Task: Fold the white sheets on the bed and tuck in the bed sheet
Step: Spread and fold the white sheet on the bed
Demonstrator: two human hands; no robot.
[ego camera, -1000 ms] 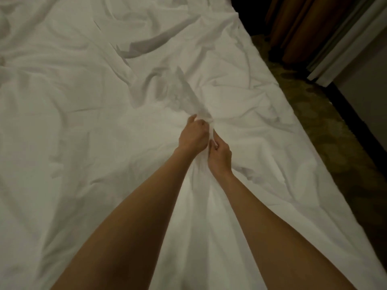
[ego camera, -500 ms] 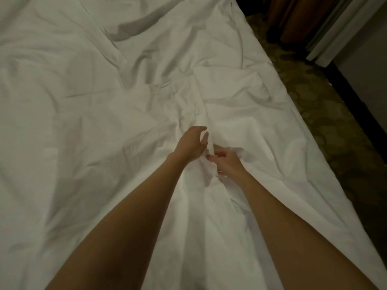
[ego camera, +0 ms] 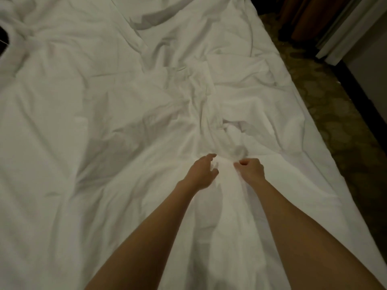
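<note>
A crumpled white sheet (ego camera: 129, 126) covers the whole bed, with a bunched ridge of folds (ego camera: 209, 114) running up its middle. My left hand (ego camera: 202, 172) hovers on the sheet just below that ridge, fingers spread and relaxed, with a bit of fabric between thumb and fingers. My right hand (ego camera: 251, 170) lies a short way to its right, fingers curled, pinching a fold of the sheet. Both forearms reach in from the bottom edge. The mattress and any under-sheet are hidden.
The bed's right edge (ego camera: 314, 143) runs diagonally, with patterned carpet (ego camera: 343, 126) beyond it. Brown curtains (ego camera: 301, 19) and a white curtain panel (ego camera: 347, 32) hang at the top right, next to a wall with a dark skirting (ego camera: 364, 105).
The lifted bunch of sheet has dropped flat onto the bed. My left hand has let go and opened, and both hands have moved apart and closer to me.
</note>
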